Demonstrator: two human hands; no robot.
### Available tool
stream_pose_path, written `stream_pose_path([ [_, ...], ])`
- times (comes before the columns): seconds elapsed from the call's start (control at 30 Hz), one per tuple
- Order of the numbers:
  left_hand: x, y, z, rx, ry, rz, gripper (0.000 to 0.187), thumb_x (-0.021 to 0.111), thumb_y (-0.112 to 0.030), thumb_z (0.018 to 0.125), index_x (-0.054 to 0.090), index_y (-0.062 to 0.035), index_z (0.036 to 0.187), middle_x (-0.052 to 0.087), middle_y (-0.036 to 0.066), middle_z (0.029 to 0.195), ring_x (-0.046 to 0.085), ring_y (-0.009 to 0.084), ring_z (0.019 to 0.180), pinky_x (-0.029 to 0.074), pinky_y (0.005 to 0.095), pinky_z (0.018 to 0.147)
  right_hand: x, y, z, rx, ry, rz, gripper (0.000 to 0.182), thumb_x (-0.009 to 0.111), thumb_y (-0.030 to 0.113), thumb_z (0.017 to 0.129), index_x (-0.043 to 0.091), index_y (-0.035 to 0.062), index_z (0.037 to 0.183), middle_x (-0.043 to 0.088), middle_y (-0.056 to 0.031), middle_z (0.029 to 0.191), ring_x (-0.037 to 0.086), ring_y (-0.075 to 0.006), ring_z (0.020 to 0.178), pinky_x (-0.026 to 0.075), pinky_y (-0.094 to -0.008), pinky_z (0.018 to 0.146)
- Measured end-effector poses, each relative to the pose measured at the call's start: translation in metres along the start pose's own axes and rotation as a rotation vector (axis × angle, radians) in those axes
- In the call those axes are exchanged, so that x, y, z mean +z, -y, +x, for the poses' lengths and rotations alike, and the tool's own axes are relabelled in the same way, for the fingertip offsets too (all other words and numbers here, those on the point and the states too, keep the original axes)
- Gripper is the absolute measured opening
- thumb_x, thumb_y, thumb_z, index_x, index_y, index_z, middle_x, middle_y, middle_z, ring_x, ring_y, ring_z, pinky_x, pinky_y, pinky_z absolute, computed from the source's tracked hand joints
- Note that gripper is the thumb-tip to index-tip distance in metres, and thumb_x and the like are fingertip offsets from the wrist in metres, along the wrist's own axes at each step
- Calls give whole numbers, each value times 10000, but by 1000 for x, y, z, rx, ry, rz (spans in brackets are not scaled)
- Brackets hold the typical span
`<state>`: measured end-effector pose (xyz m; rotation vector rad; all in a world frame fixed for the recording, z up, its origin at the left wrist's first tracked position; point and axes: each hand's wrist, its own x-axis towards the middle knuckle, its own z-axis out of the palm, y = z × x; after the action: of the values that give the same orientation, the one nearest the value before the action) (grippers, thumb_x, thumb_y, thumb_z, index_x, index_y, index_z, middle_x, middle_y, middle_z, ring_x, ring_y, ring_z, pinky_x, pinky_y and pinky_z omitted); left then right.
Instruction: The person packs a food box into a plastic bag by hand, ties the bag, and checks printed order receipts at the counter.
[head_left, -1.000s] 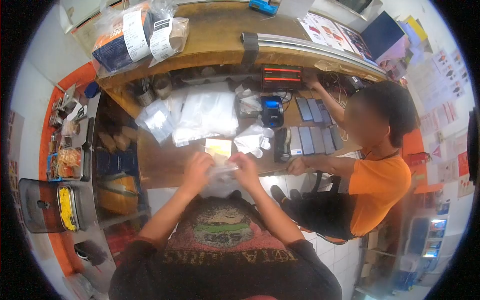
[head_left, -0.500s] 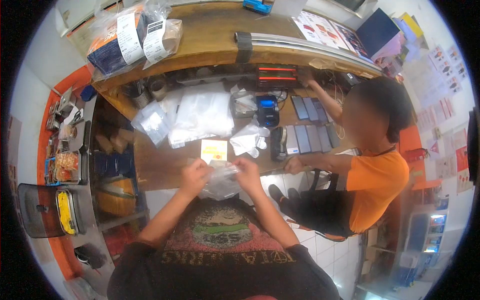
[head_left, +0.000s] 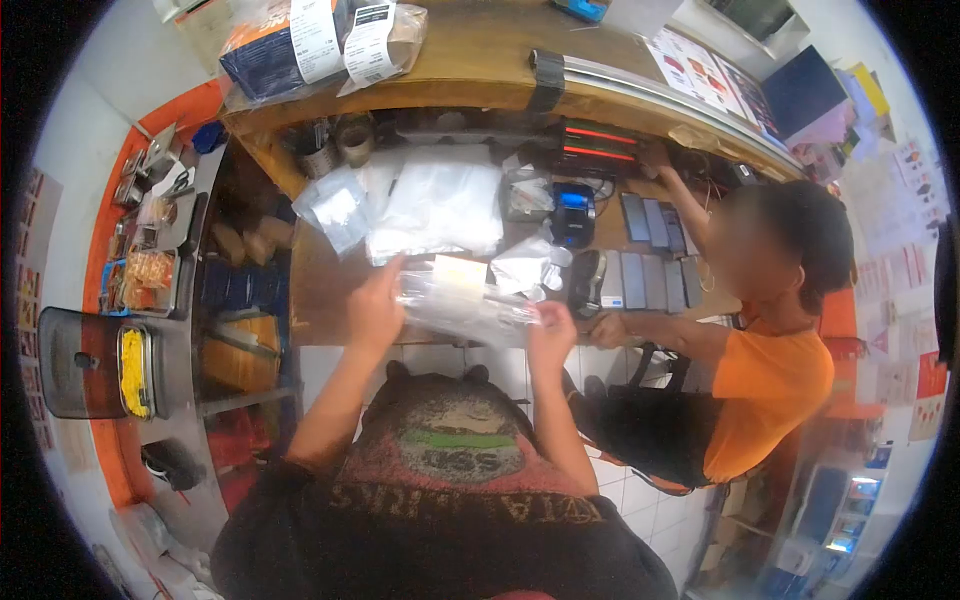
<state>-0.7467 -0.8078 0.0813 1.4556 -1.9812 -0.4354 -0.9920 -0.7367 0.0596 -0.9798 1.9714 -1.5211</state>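
Note:
A clear plastic bag (head_left: 470, 312) is stretched between my two hands above the front edge of the counter. My left hand (head_left: 376, 305) pinches its left end, and my right hand (head_left: 551, 332) grips the opposite end, slightly lower. Behind the bag, partly seen through it, lies a small yellow and white card (head_left: 460, 268). Just beyond, a thick stack of clear plastic bags (head_left: 440, 205) rests on the counter. Crumpled white plastic (head_left: 527, 268) sits past my right hand. Motion blurs the bag, so whether anything is inside cannot be made out.
To my right a person in an orange shirt (head_left: 775, 385) reaches over the counter. Several phones (head_left: 655, 280) lie near that person, beside a small printer with a blue top (head_left: 573, 213). Wrapped parcels (head_left: 320, 50) stand on the upper shelf (head_left: 470, 75). A steel side counter (head_left: 175, 390) runs along the left.
My hands have moved apart, spreading the bunched bag out wide and raising it slightly over the counter edge. The camera view has shifted, so the surroundings appear further right.

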Motion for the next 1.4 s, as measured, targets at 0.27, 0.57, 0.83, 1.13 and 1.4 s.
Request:
stream_pose_path([
  [0.27,36,18,-17,-432,157,-739,428,664,-27,812,561,-58,1226,663,114,999,639,197,871,511,331,692,14,-20,0,-439,76,-54,163,725,69,792,650,-21,906,586,-78,780,576,-212,730,453,-331,667],
  [0.57,57,29,-38,-350,70,-416,181,618,-17,843,463,-54,757,544,73,656,540,159,643,410,355,549,8,-77,11,-57,-294,-185,363,691,28,818,361,70,673,371,-15,666,321,-143,626,343,-304,568],
  [0.83,57,45,0,-727,-121,-717,135,577,-161,917,546,-63,829,559,70,686,550,252,640,462,403,625,23,-28,15,42,-129,148,253,718,33,811,467,57,836,424,21,739,378,-86,672,337,-234,605],
  [1.13,50,59,-14,-1090,591,-1904,371,353,-380,1009,566,-89,923,536,24,680,509,163,570,450,309,515,33,-29,36,40,-115,86,231,587,-102,702,523,61,852,450,21,742,409,-87,662,347,-239,599],
  [1.4,52,65,-14,-1128,243,-1515,127,461,-175,966,538,-83,1009,536,38,764,536,144,597,480,294,519,43,-84,48,-208,-190,16,198,547,-110,758,533,61,856,478,-1,706,471,-88,597,383,-272,513],
])
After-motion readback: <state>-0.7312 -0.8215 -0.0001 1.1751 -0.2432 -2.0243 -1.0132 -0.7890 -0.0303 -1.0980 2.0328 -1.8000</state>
